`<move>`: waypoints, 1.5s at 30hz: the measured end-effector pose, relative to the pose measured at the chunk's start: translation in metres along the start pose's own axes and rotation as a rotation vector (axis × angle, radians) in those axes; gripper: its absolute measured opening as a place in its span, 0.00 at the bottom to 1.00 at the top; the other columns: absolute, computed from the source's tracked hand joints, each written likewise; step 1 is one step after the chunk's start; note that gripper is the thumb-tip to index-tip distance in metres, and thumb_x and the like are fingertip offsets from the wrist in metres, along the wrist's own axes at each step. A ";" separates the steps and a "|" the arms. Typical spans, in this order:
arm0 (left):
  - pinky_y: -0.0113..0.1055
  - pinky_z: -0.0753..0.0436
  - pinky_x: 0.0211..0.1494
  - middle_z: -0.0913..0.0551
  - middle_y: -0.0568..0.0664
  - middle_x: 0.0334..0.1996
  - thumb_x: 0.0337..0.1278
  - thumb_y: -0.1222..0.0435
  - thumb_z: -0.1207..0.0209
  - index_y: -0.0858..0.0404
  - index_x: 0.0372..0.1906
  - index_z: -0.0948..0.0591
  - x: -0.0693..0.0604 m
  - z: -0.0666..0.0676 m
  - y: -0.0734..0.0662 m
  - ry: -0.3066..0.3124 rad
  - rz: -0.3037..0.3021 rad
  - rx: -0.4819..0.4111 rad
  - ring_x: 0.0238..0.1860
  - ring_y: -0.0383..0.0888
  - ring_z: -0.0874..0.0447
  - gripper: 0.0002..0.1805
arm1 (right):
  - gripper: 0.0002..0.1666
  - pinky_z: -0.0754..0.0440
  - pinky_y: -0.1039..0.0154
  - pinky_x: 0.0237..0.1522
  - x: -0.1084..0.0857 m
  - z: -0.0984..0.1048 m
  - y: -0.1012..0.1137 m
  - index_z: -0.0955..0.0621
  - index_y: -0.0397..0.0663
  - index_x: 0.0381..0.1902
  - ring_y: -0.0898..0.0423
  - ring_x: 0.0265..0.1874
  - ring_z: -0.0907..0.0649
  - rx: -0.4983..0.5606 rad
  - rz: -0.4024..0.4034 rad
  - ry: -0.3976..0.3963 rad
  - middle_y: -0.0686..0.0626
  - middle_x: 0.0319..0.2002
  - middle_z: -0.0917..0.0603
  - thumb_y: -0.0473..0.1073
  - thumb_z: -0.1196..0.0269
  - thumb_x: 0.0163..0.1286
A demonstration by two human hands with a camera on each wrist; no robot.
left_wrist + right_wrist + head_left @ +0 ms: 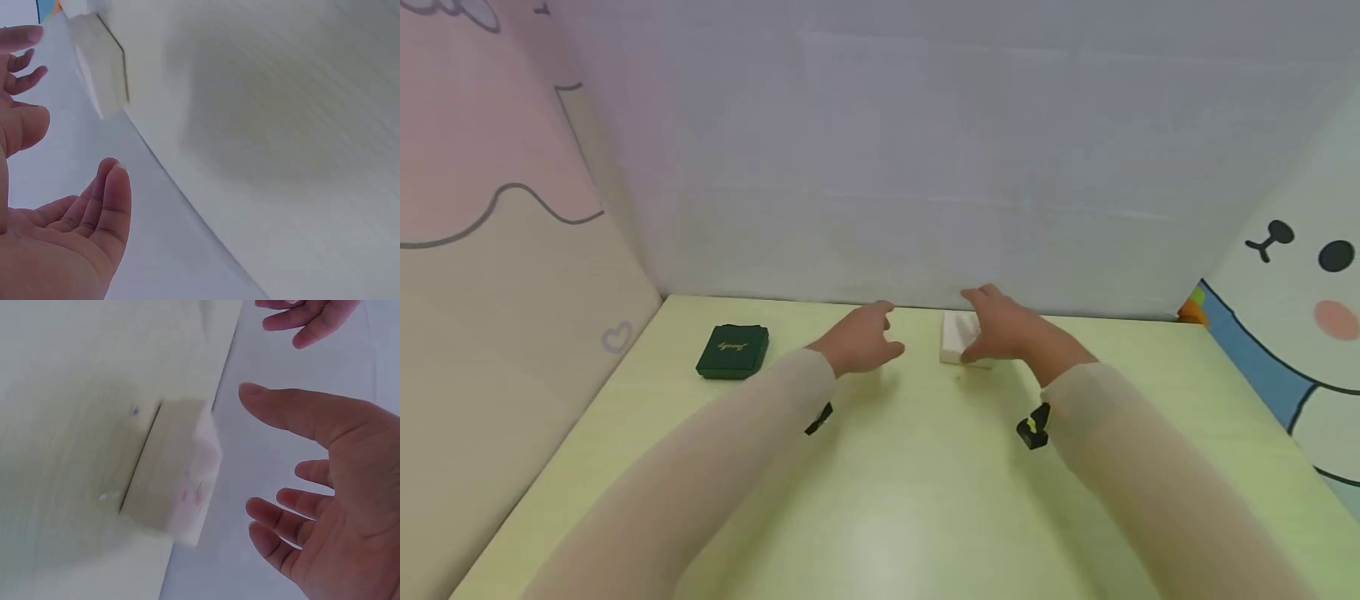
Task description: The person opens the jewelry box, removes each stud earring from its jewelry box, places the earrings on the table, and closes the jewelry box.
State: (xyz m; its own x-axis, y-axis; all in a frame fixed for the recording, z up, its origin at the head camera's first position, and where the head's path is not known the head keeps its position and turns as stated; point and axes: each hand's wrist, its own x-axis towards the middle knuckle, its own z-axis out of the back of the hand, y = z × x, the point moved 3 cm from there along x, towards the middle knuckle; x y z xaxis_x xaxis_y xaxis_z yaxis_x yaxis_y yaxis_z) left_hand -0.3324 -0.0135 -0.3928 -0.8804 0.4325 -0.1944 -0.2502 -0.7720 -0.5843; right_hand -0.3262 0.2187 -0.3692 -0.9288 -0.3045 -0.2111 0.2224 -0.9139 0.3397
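Note:
A white box (957,335) lies near the back edge of the table, right of centre. Over it is my right hand (1006,332), thumb and fingers spread apart; the right wrist view shows a gap between this hand (350,487) and the box (169,469). My left hand (861,337) hovers to the left of the box, fingers loosely bent and holding nothing. In the left wrist view its palm (62,250) is turned up, with the box (100,65) beyond it.
A dark green box (733,352) with gold lettering lies at the back left of the pale table (880,500). A white wall (887,167) rises behind the table, with cartoon-printed panels on both sides.

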 end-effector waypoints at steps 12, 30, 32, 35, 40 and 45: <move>0.58 0.26 0.65 0.30 0.64 0.70 0.71 0.56 0.41 0.67 0.81 0.51 -0.065 0.074 0.099 -0.078 0.112 0.084 0.65 0.59 0.25 0.45 | 0.62 0.32 0.47 0.71 0.012 -0.044 0.102 0.45 0.48 0.82 0.45 0.76 0.37 0.096 0.168 -0.006 0.43 0.80 0.44 0.53 0.23 0.60; 0.66 0.36 0.70 0.46 0.74 0.75 0.61 0.54 0.31 0.75 0.79 0.53 -0.102 0.102 0.166 -0.057 0.160 0.277 0.73 0.71 0.41 0.56 | 0.56 0.27 0.55 0.66 0.050 -0.109 0.187 0.41 0.50 0.81 0.52 0.68 0.27 0.264 0.129 -0.049 0.47 0.76 0.38 0.57 0.27 0.64; 0.66 0.37 0.70 0.48 0.75 0.75 0.58 0.53 0.29 0.75 0.79 0.53 -0.102 0.101 0.171 -0.037 0.164 0.282 0.73 0.71 0.43 0.59 | 0.56 0.26 0.55 0.66 0.054 -0.113 0.193 0.42 0.50 0.81 0.51 0.67 0.26 0.286 0.119 -0.043 0.46 0.76 0.39 0.57 0.27 0.64; 0.66 0.36 0.70 0.47 0.74 0.75 0.53 0.51 0.27 0.74 0.79 0.51 -0.099 0.099 0.179 -0.018 0.170 0.287 0.73 0.70 0.42 0.60 | 0.57 0.27 0.56 0.66 0.060 -0.117 0.199 0.43 0.50 0.82 0.51 0.66 0.26 0.299 0.098 -0.033 0.46 0.75 0.40 0.58 0.27 0.64; 0.67 0.34 0.68 0.46 0.74 0.75 0.48 0.51 0.25 0.73 0.79 0.50 -0.092 0.099 0.185 -0.003 0.193 0.302 0.72 0.69 0.41 0.63 | 0.59 0.27 0.55 0.67 0.071 -0.120 0.207 0.44 0.52 0.82 0.50 0.67 0.26 0.333 0.082 -0.026 0.46 0.76 0.40 0.59 0.26 0.63; 0.68 0.34 0.67 0.43 0.75 0.73 0.43 0.52 0.22 0.72 0.79 0.52 -0.086 0.093 0.185 0.025 0.266 0.289 0.71 0.70 0.38 0.67 | 0.61 0.28 0.57 0.67 0.078 -0.126 0.213 0.46 0.49 0.82 0.51 0.68 0.27 0.341 0.114 0.007 0.44 0.75 0.39 0.56 0.25 0.62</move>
State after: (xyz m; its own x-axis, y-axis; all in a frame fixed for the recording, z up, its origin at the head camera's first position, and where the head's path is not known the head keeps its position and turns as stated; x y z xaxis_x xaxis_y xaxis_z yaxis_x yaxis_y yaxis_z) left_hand -0.3402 -0.2370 -0.4111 -0.9207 0.2081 -0.3302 -0.1209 -0.9565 -0.2656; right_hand -0.3141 -0.0333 -0.4289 -0.9013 -0.4025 -0.1601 0.2120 -0.7321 0.6473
